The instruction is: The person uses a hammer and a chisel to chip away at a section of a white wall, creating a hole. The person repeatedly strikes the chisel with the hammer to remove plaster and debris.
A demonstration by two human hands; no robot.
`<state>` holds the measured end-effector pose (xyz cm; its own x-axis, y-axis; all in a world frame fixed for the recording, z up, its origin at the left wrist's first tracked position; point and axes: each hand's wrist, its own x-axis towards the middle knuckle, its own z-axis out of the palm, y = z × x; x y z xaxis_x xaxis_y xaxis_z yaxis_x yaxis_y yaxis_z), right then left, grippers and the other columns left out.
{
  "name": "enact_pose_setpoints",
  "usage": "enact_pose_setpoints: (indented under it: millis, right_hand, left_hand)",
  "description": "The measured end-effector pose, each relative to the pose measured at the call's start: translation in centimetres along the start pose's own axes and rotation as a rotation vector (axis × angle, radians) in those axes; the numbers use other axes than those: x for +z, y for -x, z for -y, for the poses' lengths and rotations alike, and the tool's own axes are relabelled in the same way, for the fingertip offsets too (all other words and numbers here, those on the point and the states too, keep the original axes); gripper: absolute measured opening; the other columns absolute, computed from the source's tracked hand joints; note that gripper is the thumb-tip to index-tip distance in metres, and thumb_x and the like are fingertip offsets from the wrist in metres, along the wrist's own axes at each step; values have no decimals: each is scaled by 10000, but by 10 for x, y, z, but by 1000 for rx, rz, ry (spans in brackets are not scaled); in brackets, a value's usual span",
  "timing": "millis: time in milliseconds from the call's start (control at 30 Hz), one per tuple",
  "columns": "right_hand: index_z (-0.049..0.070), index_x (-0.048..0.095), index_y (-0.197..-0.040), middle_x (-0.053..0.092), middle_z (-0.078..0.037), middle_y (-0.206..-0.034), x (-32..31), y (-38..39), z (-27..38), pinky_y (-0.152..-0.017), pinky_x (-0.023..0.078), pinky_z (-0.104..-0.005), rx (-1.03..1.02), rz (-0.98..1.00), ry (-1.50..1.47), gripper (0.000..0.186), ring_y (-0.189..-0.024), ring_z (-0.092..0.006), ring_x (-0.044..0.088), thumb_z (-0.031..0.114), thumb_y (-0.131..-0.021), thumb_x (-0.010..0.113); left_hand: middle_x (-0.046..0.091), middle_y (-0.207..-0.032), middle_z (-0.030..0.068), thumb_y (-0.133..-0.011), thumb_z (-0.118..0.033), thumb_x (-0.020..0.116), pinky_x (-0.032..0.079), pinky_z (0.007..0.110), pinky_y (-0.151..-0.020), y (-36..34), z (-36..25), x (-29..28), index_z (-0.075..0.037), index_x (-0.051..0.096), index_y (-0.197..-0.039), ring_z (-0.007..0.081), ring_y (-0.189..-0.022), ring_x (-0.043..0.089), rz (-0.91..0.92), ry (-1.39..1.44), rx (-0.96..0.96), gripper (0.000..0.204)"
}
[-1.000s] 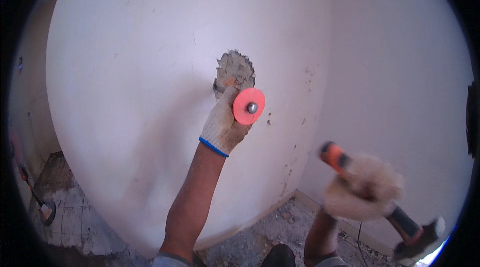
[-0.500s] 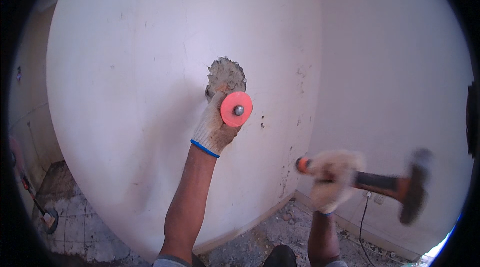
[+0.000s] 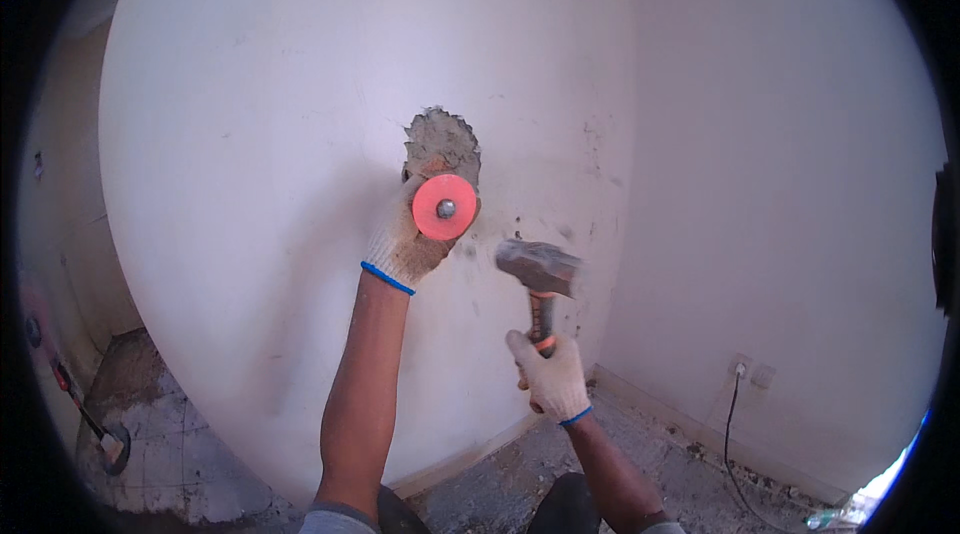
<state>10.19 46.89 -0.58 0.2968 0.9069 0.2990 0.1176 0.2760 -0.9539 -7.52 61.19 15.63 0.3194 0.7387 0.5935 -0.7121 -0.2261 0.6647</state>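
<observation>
My left hand, in a knitted work glove with a blue cuff, is closed around a chisel with a round red hand guard. The chisel's metal striking end faces me, while its tip is hidden behind the guard and glove. Just above that hand, a rough hole in the white wall bares grey, crumbly material with a reddish patch. Lower and to the right, my gloved right hand grips a club hammer by its black and orange handle. The hammer's head is raised, apart from the chisel.
A second white wall meets this one at a corner on the right. A black cord hangs from a socket to the debris-strewn floor. At the far left, a long-handled tool with a dark round end stands near tiles.
My right hand has brought the hammer from the far right inward to the left, its head swinging from sideways to upright. My left hand keeps the chisel at the hole; the view has shifted slightly.
</observation>
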Motion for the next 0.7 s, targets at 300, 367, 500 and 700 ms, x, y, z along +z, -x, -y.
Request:
enact_pose_setpoints:
  millis: [300,367,500,700]
  right_hand:
    - [33,507,-839,579,-66,-709,-20,-8,84,-513,499,-335,-1226,-150,-838,220,-544,-175,549,145,-1024,551]
    - [38,547,-885,632,-74,-759,-7,-20,79,-538,521,-371,-1258,-148,-545,202,-551,-215,574,187,-1020,565]
    - [15,629,-936,621,-128,-726,20,-42,50,-590,498,-390,-404,-92,222,373,-602,-195,601,386,-969,664]
    - [-38,631,-845,540,-177,-613,-8,-8,-8,-539,437,-429,-76,6,389,528,-539,-180,567,479,-936,688]
  left_hand:
    - [640,-1152,76,-1050,-192,578,605,314,-897,5,-4,3,-65,554,-1292,203,-969,666,103,-741,394,274]
    - [641,-1165,78,-1058,-205,569,596,329,-925,1,-4,-2,-67,566,-1271,211,-992,670,66,11,4,254]
    - [661,-1101,66,-1068,-253,552,592,367,-931,-9,6,-20,-80,593,-1196,217,-997,678,29,182,-93,219]
    - [665,-1034,32,-1031,-341,616,620,450,-892,14,34,-18,-122,581,-1125,193,-941,686,-192,99,-135,240]
